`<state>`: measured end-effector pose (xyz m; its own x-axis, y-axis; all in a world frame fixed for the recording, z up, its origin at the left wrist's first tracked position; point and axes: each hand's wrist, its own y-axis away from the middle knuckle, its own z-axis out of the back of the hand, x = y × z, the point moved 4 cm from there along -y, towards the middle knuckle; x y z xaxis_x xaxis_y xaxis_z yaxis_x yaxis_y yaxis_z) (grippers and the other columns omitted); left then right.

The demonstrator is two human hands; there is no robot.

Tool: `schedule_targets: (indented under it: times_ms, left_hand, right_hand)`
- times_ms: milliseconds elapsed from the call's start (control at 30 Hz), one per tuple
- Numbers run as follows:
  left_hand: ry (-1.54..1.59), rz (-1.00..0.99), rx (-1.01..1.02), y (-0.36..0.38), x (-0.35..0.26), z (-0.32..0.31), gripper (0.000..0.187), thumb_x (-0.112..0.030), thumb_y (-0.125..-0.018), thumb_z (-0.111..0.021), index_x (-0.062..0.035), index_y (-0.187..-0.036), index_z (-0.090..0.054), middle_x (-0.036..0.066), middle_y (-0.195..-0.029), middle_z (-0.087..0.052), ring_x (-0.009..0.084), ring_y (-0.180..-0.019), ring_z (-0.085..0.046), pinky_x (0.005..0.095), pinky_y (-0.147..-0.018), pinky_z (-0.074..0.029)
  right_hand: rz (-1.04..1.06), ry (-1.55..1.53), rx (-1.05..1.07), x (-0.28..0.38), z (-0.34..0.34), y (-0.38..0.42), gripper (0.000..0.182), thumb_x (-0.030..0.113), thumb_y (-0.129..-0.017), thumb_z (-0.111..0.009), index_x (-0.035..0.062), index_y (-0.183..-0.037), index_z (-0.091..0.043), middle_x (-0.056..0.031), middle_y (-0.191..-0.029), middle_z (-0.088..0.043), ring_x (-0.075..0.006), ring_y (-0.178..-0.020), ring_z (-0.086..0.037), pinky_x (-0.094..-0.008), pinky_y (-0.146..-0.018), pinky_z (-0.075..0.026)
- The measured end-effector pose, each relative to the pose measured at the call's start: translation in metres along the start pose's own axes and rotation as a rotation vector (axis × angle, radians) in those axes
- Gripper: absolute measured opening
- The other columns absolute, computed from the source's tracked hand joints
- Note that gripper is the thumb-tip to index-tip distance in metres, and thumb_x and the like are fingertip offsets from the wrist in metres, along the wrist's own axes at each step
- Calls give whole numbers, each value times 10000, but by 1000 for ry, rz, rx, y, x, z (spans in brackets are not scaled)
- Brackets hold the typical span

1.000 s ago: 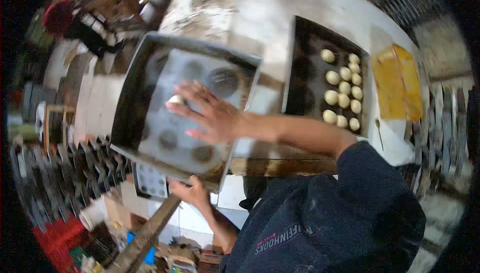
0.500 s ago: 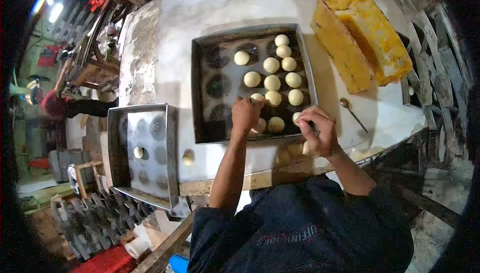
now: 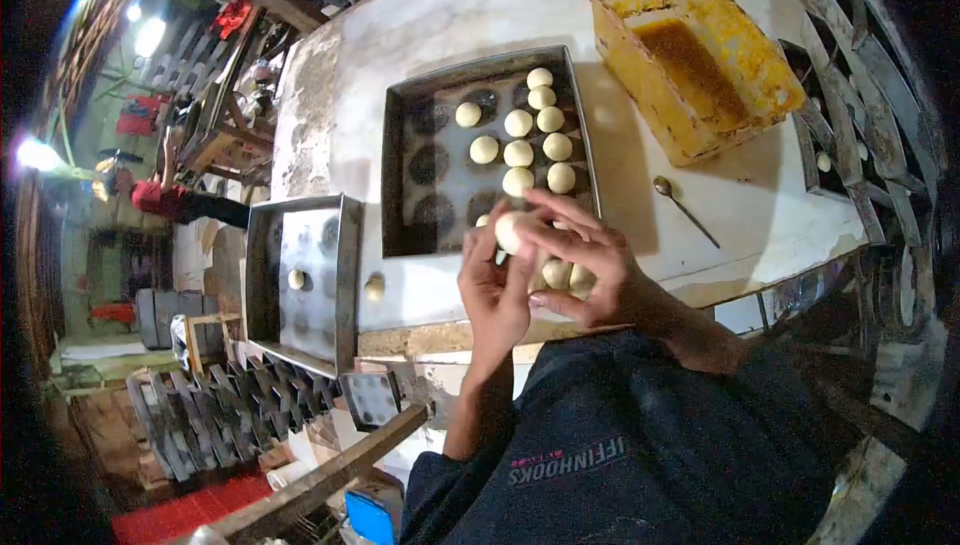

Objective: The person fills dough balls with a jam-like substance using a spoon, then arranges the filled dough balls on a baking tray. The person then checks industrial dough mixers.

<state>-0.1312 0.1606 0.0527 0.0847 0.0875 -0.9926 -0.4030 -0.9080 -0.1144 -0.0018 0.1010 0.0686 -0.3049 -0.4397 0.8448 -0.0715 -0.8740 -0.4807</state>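
Note:
A pale round dough ball (image 3: 511, 232) is held between my two hands, above the front edge of a square metal tray (image 3: 394, 195). My left hand (image 3: 490, 297) cups it from the left with bent fingers. From the right, the fingers of my right hand (image 3: 600, 263) close onto the same ball, partly blurred. Inside the tray several more dough balls (image 3: 518, 153) lie mostly toward the right side, over dark round marks. More dough balls (image 3: 557, 273) show at the tray's front, partly hidden by my right hand.
Right of the tray stands a yellow rectangular tub (image 3: 640, 85) with brown residue inside. A spoon (image 3: 688, 213) lies below it. On the left, a second metal tray (image 3: 350, 275) holds one dough ball (image 3: 297, 279); another small dough piece (image 3: 374, 288) sits between the trays. A person (image 3: 165, 200) stands far left.
My hands have come together over the tray's front edge, now with a dough ball between them. Before, they were apart, each at a ball in the tray. The view has shifted slightly.

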Motion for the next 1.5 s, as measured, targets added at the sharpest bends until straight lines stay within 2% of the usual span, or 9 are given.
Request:
schedule_targets:
  times_ms: [167, 267, 433, 733, 767, 867, 1267, 1400, 1500]
  left_hand:
    - [-417, -349, -201, 80, -23, 11, 333, -59, -905, -580, 53, -1219, -586, 150, -1048, -520, 206, -863, -522, 300, -764, -441]
    - [192, -345, -179, 107, -31, -2, 637, -327, -941, -540, 35, -1425, -338, 220, -1323, -438, 298, -1200, -445, 381, -987, -378]
    - [-49, 155, -97, 139, 3, 4, 360, -211, -967, -560, 63, -1201, -561, 79, -1018, -658, 176, -886, -615, 261, -809, -465]
    - [853, 619, 0, 126, 71, -52, 436, -275, -945, -556, 53, -1231, -523, 138, -1176, -604, 255, -1077, -585, 389, -958, -437]
    - [833, 628, 54, 115, 72, -61, 440, -280, -949, -545, 58, -1230, -524, 145, -1185, -602, 263, -1087, -584, 394, -965, -434]
    - [834, 635, 125, 81, 66, -90, 381, -234, -956, -556, 50, -1209, -547, 150, -1212, -596, 260, -1119, -578, 387, -970, -449]
    - [612, 506, -127, 8, 108, -111, 389, -184, -889, -585, 19, -1218, -536, 192, -1144, -616, 290, -1003, -611, 410, -861, -501]
    - [260, 751, 150, 17, 136, -112, 484, -160, -908, -539, 40, -1340, -451, 173, -1291, -548, 239, -1195, -516, 340, -1015, -397]
    - [-18, 629, 392, 44, 192, -118, 470, -119, -912, -544, 31, -1345, -439, 131, -1268, -560, 214, -1145, -542, 311, -946, -438]
  right_hand:
    - [11, 23, -138, 40, -28, 19, 262, 122, -906, -573, 13, -1138, -627, -153, -958, -687, -218, -858, -682, -309, -760, -521]
    - [-36, 15, -340, 61, -55, 46, 165, 105, -905, -565, 1, -1009, -639, -136, -844, -679, -220, -750, -673, -313, -664, -514]
    - [-164, 148, -134, 19, -67, 74, 153, 124, -926, -512, 17, -930, -621, -168, -794, -623, -323, -729, -624, -365, -664, -485]
    - [-72, 174, -197, -51, 12, 104, 273, 203, -941, -519, -22, -1054, -623, -140, -935, -607, -235, -791, -597, -329, -733, -492]
    - [-596, 92, -139, -82, 48, 108, 222, 181, -931, -563, -11, -1027, -620, -172, -1030, -650, -226, -850, -650, -342, -717, -507]
    - [-515, 1074, -240, -161, 132, 147, 164, 99, -806, -601, -20, -914, -566, -234, -969, -510, -421, -924, -499, -506, -831, -404]
    - [-531, 574, 174, -141, 197, 136, 222, 194, -870, -591, 24, -1005, -542, -238, -849, -609, -439, -765, -607, -501, -666, -482]
    - [-721, 601, 332, -167, 153, 146, 320, 236, -850, -651, -40, -691, -618, -197, -650, -623, -394, -657, -633, -458, -642, -488]
    - [-803, 450, 185, -178, 148, 160, 274, 213, -845, -649, -51, -772, -661, -190, -664, -656, -306, -639, -662, -402, -632, -501]
